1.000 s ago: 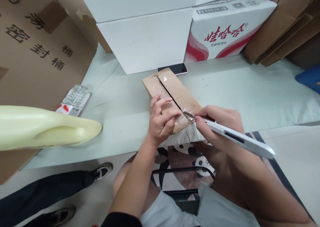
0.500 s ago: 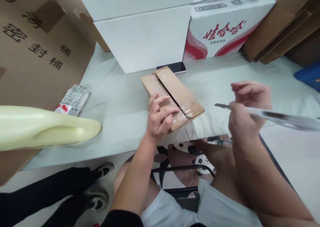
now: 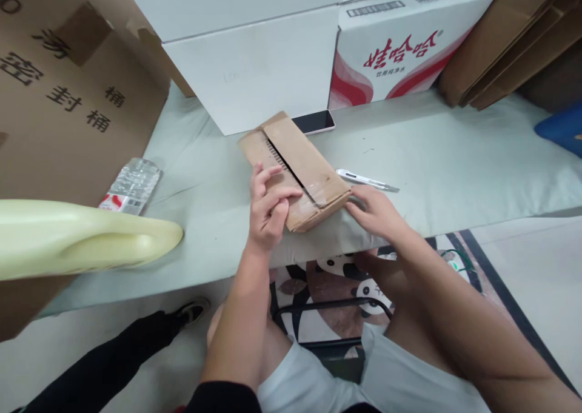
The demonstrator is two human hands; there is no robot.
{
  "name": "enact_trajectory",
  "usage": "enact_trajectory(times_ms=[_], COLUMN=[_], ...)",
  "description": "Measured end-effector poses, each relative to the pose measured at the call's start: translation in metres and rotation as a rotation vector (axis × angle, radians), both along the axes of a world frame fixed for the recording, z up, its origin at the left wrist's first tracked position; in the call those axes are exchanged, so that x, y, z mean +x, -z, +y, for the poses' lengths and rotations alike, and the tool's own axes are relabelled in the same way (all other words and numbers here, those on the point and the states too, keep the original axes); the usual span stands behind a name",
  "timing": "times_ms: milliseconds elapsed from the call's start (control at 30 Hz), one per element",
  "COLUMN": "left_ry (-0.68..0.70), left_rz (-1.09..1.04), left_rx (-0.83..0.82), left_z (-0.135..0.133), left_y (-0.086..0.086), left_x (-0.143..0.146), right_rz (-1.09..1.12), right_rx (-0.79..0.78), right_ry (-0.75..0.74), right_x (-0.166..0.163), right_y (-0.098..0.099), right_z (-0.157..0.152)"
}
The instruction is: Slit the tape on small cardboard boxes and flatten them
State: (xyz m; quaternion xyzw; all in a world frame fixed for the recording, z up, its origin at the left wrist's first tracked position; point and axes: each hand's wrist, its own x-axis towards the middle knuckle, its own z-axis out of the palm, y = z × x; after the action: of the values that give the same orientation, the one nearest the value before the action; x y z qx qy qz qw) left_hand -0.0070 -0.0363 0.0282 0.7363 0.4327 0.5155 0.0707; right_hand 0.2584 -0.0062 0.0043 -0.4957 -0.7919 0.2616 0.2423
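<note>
A small brown cardboard box [image 3: 305, 157] lies slanted near the table's front edge, with a dark slit along its top and clear tape at the near end. My left hand [image 3: 268, 210] holds its left side, several fingers stretched over the top flap beside the slit. At the right near corner, my right hand [image 3: 373, 210] grips the box with thumb and fingertips; what they touch underneath is hidden. Just beyond that hand, a white utility knife [image 3: 367, 180] rests on the table with its blade showing.
Behind the box lie a phone [image 3: 314, 122] and white cartons [image 3: 254, 67]. On the left are a crumpled plastic bottle [image 3: 133, 185], a pale yellow curved object [image 3: 91, 238] and a big brown carton [image 3: 77, 110]. Folded cardboard [image 3: 509, 43] stands at the right; a person's leg [image 3: 113, 358] shows below.
The utility knife has gone from my right hand onto the table. My right hand has moved left to the box, which has shifted slightly left and tilted.
</note>
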Motion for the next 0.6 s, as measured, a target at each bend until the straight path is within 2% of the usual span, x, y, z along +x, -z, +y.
enact_trajectory(times_ms=[100,233,400,600], left_ry=[-0.016,-0.06,-0.091,-0.092], left_rz=[-0.029,0.007,0.041,0.058], left_rx=[-0.031,-0.055,-0.034,-0.006], left_z=[0.0,-0.001,-0.003,-0.003], left_y=[0.004,0.007,0.005,0.0], left_x=[-0.008,-0.012,-0.015,-0.015], right_rz=[0.076,0.202,0.304,0.255], right_rx=[-0.061,-0.172,-0.247,-0.234], right_ry=[-0.118,-0.122,-0.058,0.062], right_x=[-0.006,-0.01,-0.017,-0.026], right_y=[0.0,0.004,0.007,0.006], right_z=[-0.005,-0.008,-0.008,-0.009])
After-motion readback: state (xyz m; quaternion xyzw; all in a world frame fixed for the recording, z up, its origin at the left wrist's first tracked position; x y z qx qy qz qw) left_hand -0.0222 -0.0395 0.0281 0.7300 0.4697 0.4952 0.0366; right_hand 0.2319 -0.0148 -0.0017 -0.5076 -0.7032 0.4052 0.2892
